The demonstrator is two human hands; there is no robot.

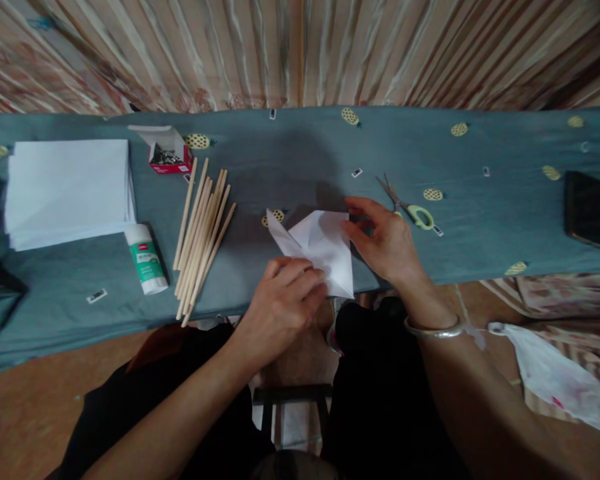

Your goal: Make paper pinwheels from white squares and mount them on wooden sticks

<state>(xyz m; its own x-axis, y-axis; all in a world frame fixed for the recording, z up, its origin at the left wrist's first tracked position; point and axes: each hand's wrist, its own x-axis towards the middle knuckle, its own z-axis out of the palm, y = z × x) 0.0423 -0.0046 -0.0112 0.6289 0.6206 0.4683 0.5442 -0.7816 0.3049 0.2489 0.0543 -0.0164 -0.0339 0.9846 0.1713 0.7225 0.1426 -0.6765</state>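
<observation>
A folded sheet of white paper (325, 243) lies at the front edge of the cloth-covered table, with one pointed flap lifted on its left. My left hand (290, 290) is closed on its lower left part, fingers curled; their tips are partly hidden. At the upper right edge of the paper is my right hand (380, 237), its thumb touching or very near the sheet. The index finger is held apart from that thumb. Just beyond the right hand, scissors with pale green handles (420, 217) lie with their blades slightly apart.
Several wooden sticks (203, 240) lie left of my hands. Farther left are a glue stick (147, 260), a stack of white paper (70, 190) and an open red box of small metal pieces (170, 160). A dark phone (587, 208) rests far right. A pleated curtain (280, 53) hangs behind.
</observation>
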